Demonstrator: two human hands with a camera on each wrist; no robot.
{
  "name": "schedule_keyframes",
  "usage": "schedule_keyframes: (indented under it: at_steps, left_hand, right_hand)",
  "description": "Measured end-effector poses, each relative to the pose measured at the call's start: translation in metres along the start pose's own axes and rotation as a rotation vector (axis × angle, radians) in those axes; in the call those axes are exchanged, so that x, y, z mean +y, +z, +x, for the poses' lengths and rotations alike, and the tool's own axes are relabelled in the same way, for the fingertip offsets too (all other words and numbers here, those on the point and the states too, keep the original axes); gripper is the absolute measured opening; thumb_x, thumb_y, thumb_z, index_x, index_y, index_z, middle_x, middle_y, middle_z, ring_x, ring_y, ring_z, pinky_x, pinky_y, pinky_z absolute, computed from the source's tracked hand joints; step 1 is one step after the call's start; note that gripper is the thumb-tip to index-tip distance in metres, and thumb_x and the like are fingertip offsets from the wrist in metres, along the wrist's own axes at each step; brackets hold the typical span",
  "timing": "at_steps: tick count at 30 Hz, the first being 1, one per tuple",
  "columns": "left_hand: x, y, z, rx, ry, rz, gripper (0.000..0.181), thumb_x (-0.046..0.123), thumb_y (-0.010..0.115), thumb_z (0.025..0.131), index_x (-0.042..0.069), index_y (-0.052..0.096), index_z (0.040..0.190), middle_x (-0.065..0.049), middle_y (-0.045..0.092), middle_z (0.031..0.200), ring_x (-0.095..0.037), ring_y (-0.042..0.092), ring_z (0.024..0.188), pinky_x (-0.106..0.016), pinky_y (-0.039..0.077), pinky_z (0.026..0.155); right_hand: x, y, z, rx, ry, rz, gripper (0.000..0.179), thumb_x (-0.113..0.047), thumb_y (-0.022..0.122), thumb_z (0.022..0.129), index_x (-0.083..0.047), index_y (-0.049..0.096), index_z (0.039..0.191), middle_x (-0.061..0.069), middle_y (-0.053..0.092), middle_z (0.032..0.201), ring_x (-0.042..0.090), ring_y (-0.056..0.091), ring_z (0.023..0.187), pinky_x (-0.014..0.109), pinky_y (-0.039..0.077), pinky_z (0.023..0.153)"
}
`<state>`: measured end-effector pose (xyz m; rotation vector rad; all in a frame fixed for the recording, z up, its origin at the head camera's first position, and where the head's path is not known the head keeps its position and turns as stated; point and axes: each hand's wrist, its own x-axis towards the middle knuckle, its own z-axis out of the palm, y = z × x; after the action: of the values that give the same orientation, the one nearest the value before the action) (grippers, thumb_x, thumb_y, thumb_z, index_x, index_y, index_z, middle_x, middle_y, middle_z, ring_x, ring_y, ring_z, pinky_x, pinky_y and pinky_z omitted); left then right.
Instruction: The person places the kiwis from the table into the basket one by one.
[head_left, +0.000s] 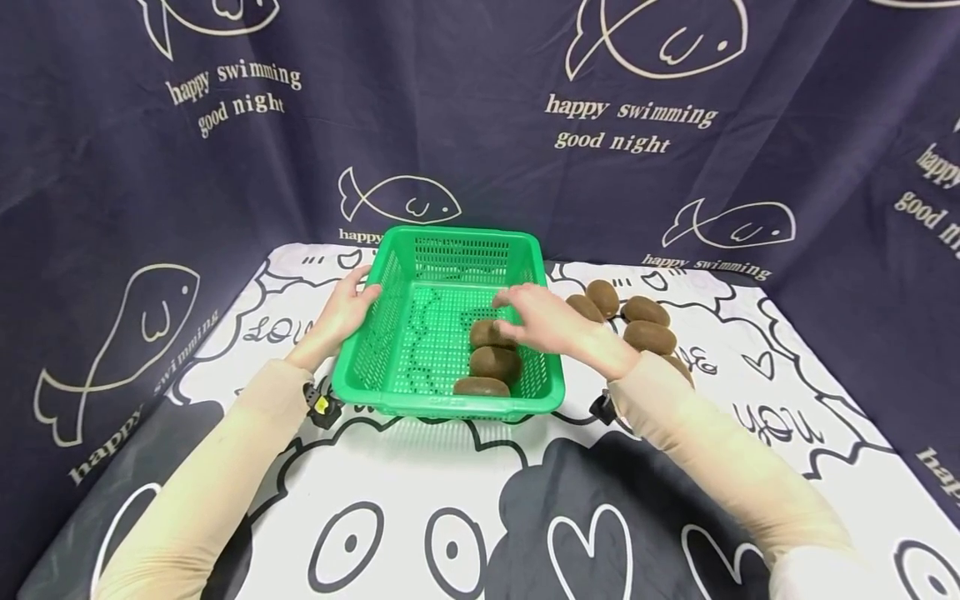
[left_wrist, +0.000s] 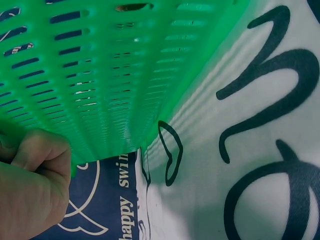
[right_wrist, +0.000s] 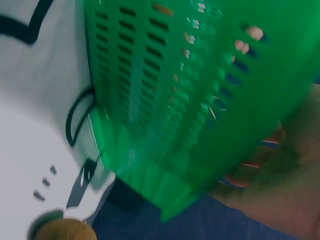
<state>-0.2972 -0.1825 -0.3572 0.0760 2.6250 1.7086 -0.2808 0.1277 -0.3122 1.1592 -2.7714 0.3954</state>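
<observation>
A green plastic basket (head_left: 450, 406) with slotted walls stands on the patterned cloth. Inside it, toward the right front, three brown kiwis (head_left: 495, 365) lie in a row from back to front. My left hand (head_left: 347, 308) grips the basket's left rim, its bent fingers visible against the wall in the left wrist view. Over the right rim reaches my right hand (head_left: 543, 318), fingers and thumb spread apart above the rearmost kiwi (head_left: 486, 333). The thumb overlaps that kiwi in the head view. In the right wrist view, the basket wall partly hides the right fingers.
Several more kiwis (head_left: 649, 337) lie loose on the cloth right of the basket, close to the right forearm. A dark blue curtain (head_left: 495, 150) with fish drawings hangs right behind the basket. The white cloth (head_left: 405, 475) carries black drawings.
</observation>
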Motion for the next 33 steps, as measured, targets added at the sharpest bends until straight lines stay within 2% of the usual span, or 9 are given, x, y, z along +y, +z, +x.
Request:
schedule_keyframes:
  at_steps: [2,5,10,16,19,25,28,31,33]
  left_hand:
    - [0.0,0.0,0.0,0.0,0.004,-0.007,0.053,0.02,0.041,0.102,0.01,0.027,0.152,-0.029,0.057,0.121,-0.012,0.063,0.073,-0.025,0.059,0.066]
    - [0.0,0.0,0.001,0.0,0.004,-0.01,0.053,0.02,0.042,0.102,0.01,0.028,0.152,-0.029,0.057,0.12,-0.014,0.064,0.073,-0.028,0.06,0.066]
    - [0.0,0.001,0.002,-0.002,-0.006,-0.029,0.052,0.02,0.041,0.102,0.011,0.028,0.152,-0.028,0.058,0.119,-0.021,0.066,0.076,-0.033,0.061,0.067]
    - [-0.002,0.001,0.001,0.003,-0.009,-0.018,0.053,0.021,0.041,0.102,0.01,0.027,0.152,-0.029,0.057,0.12,-0.02,0.066,0.077,-0.031,0.061,0.068]
    - [-0.001,0.0,0.002,0.005,-0.002,-0.017,0.054,0.021,0.041,0.102,0.01,0.027,0.152,-0.029,0.056,0.123,-0.019,0.065,0.078,-0.028,0.06,0.069]
    - [-0.001,-0.001,0.003,-0.008,-0.011,-0.027,0.054,0.021,0.04,0.103,0.011,0.024,0.154,-0.029,0.052,0.129,-0.015,0.064,0.078,-0.031,0.06,0.073]
    - [-0.001,-0.002,0.003,-0.005,-0.013,-0.029,0.054,0.021,0.039,0.103,0.011,0.024,0.154,-0.029,0.053,0.128,-0.015,0.063,0.078,-0.037,0.06,0.077]
    - [0.0,-0.002,0.002,-0.006,-0.012,-0.023,0.054,0.021,0.04,0.103,0.011,0.025,0.153,-0.029,0.054,0.127,-0.016,0.064,0.079,-0.041,0.06,0.08]
    - [0.0,-0.002,0.002,-0.005,-0.008,-0.012,0.054,0.022,0.04,0.103,0.011,0.025,0.153,-0.029,0.054,0.126,-0.015,0.064,0.078,-0.039,0.06,0.079]
  right_hand:
    - [0.005,-0.007,-0.005,0.077,0.038,0.001,0.025,-0.016,0.063,0.089,-0.001,0.066,0.108,0.015,0.07,0.109,0.032,0.063,0.105,0.045,0.051,0.095]
    - [0.016,-0.017,-0.013,0.172,0.126,0.003,0.026,-0.017,0.061,0.089,-0.001,0.067,0.108,0.015,0.069,0.108,0.033,0.063,0.103,0.046,0.051,0.092]
    - [0.042,-0.023,-0.024,0.231,0.296,-0.01,0.027,-0.02,0.057,0.09,-0.002,0.066,0.108,0.016,0.068,0.108,0.034,0.061,0.1,0.05,0.051,0.085]
    - [0.066,-0.026,-0.047,0.178,0.418,-0.043,0.025,-0.023,0.059,0.087,-0.005,0.065,0.104,0.016,0.066,0.098,0.031,0.061,0.089,0.049,0.051,0.077]
    - [0.071,-0.028,-0.063,0.146,0.435,-0.058,0.023,-0.024,0.063,0.086,-0.005,0.064,0.1,0.016,0.065,0.098,0.033,0.061,0.09,0.05,0.05,0.076]
    - [0.073,-0.026,-0.095,0.092,0.467,-0.106,0.021,-0.026,0.063,0.085,-0.006,0.058,0.081,0.011,0.059,0.077,0.027,0.055,0.07,0.041,0.044,0.056]
    - [0.072,-0.021,-0.108,0.034,0.466,-0.13,0.024,-0.027,0.066,0.084,-0.006,0.057,0.075,0.01,0.058,0.07,0.027,0.055,0.065,0.044,0.046,0.057]
    - [0.071,-0.013,-0.117,-0.015,0.481,-0.158,0.027,-0.03,0.068,0.082,-0.007,0.057,0.073,0.011,0.059,0.072,0.028,0.056,0.065,0.048,0.048,0.059]
    - [0.07,-0.008,-0.121,-0.028,0.497,-0.192,0.03,-0.034,0.069,0.081,-0.007,0.058,0.075,0.014,0.06,0.076,0.032,0.058,0.067,0.051,0.048,0.059]
